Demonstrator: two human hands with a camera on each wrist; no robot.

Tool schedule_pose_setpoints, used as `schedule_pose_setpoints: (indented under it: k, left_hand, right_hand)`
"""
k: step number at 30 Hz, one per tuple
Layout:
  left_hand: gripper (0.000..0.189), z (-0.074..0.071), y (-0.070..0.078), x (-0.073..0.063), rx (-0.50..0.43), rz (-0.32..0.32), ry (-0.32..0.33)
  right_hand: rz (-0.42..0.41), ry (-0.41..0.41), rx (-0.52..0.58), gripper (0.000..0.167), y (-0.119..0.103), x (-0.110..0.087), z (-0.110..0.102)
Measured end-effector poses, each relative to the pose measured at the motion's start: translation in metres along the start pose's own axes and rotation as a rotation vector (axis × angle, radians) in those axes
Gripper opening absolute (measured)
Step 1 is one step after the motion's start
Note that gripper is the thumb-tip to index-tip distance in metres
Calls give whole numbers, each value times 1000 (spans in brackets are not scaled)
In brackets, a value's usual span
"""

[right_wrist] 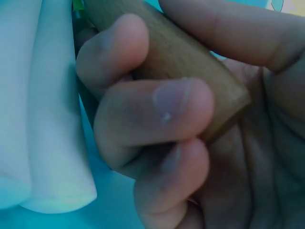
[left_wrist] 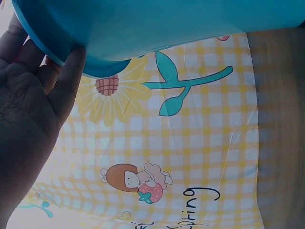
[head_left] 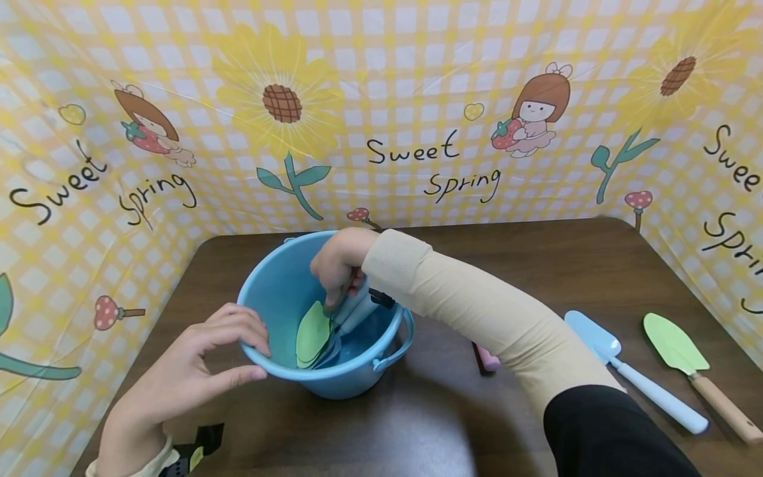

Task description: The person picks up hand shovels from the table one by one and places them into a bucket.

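A light blue bucket [head_left: 342,387] stands upright on the table, its inside dim in places. My left hand [head_left: 197,354] pinches the rim's near left side, thumb outside and fingers over the edge; the left wrist view has the same grip. Down inside the bucket, my right hand [head_left: 340,262] curls round the wooden handle [right_wrist: 167,57] of a green garden trowel [head_left: 312,331], whose blade points toward the bucket's near side. Blue trowels with pale blue handles [right_wrist: 52,119] lie beside it in the bucket, their blades partly hidden under the green one.
To the right on the brown table [head_left: 477,265] lie a blue trowel [head_left: 632,371] and a green trowel [head_left: 685,358] with a wooden handle. A small pink object [head_left: 489,359] shows partly behind my right sleeve. A yellow checked cloth [head_left: 405,79] stands round the table.
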State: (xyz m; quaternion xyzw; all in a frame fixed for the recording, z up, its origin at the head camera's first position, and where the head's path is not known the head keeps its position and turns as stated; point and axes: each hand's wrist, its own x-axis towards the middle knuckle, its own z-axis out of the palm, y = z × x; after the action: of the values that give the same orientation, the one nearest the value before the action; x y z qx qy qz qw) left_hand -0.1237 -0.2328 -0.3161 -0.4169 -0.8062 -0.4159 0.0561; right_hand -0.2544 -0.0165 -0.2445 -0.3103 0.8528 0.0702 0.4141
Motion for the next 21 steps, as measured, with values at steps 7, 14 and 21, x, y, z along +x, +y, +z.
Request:
schedule_pose_setpoints:
  k: [7, 14, 21]
  left_hand:
    - [43, 1, 1, 1, 0, 9, 1]
    - [47, 1, -1, 2, -7, 47, 15]
    - [51, 2, -4, 2, -21, 99, 34]
  right_hand:
    - [-21, 60, -44, 32, 3, -5, -1]
    - [9, 131, 30, 31, 5, -18, -6]
    - [21, 191, 106, 24, 11, -35, -14]
